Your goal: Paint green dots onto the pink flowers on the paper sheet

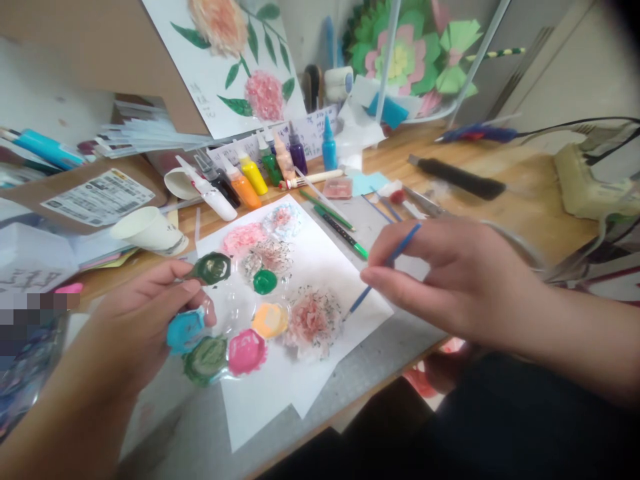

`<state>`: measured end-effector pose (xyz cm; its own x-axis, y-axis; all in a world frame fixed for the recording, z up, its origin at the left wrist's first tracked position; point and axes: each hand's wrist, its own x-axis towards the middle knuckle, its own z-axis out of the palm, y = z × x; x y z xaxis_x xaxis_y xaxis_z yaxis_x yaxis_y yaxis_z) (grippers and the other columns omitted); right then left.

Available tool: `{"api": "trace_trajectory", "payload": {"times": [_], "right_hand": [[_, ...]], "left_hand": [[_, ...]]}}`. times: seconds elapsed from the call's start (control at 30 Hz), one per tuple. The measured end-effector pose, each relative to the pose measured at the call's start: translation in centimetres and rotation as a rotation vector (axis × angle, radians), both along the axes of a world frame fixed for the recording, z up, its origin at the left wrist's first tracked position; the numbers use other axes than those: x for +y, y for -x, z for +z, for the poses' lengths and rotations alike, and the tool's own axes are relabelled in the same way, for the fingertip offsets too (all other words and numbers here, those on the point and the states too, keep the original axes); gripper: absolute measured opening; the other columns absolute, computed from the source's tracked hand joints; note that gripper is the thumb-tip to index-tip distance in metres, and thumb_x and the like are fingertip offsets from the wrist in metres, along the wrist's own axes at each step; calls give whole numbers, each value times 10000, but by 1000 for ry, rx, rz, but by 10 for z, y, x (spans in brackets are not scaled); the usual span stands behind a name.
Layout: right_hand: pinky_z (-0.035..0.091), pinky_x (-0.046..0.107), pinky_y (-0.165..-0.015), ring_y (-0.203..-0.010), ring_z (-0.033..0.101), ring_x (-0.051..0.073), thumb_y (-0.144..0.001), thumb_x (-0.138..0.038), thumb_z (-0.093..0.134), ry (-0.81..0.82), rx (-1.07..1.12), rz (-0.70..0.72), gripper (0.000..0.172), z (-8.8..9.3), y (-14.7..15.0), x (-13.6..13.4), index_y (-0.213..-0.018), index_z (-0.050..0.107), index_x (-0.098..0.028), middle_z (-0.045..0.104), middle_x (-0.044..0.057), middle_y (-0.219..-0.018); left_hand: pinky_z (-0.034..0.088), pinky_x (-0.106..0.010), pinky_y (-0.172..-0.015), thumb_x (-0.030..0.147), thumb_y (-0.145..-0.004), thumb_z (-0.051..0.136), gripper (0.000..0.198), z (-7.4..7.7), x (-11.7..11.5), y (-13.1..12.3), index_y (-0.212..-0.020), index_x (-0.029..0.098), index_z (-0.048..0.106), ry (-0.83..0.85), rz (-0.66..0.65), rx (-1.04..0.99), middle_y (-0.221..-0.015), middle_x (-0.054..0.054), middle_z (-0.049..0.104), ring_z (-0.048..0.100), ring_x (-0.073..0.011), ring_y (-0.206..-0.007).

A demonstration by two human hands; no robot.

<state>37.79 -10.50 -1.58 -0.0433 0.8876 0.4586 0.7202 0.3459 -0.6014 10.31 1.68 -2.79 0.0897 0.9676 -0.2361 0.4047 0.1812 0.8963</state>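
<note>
In my left hand (150,307) is a clear paint palette (233,303), pinched at its left rim. Its wells hold dark green, bright green, turquoise, olive, pink and pale orange paint. My right hand (430,273) grips a thin blue paintbrush (361,300) between thumb and fingers, its tip pointing down and left. That tip is close to a reddish, ruffled flower (313,320) on the white paper (330,260); whether it touches is too blurred to tell. More flower clusters, among them a pink one (244,238), lie at the paper's far side, partly behind the palette.
Several paint bottles, including a yellow one (253,172), stand behind the paper. A paper cup (150,230) tilts at the left. Green pencils (327,210) and a dark-handled tool (457,177) lie on the table. A floral picture (235,60) leans at the back.
</note>
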Motion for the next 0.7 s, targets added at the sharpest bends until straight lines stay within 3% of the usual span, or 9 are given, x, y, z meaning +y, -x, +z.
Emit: {"api": "trace_trajectory", "payload": {"times": [0.3,0.5,0.7], "right_hand": [[436,214,-519,-546,585,88,-835,-233,638,20,-12,27,151,-3,0,-3,-724,669,-135,657,-14,-621],[432,196,-507,-532,596,85,-800,-197,653,22,2,-41,117,1,-1,-3,-686,659,-170,671,-33,-608],[443,205,-517,-540,606,93,-818,-210,640,81,42,2,119,0,-1,-3,-707,667,-175,677,-26,-620]], "left_hand": [[349,-195,-348,321,-549,688,298,-1,1,0,-774,222,520,6,-2,-9,-468,46,587,468,-124,-385],[361,-202,-351,303,-549,683,293,0,-1,-1,-780,221,523,12,-7,-10,-458,41,583,475,-129,-381],[359,-196,-348,302,-557,676,273,-2,0,0,-771,217,530,0,-23,-2,-456,40,585,470,-123,-380]]}}
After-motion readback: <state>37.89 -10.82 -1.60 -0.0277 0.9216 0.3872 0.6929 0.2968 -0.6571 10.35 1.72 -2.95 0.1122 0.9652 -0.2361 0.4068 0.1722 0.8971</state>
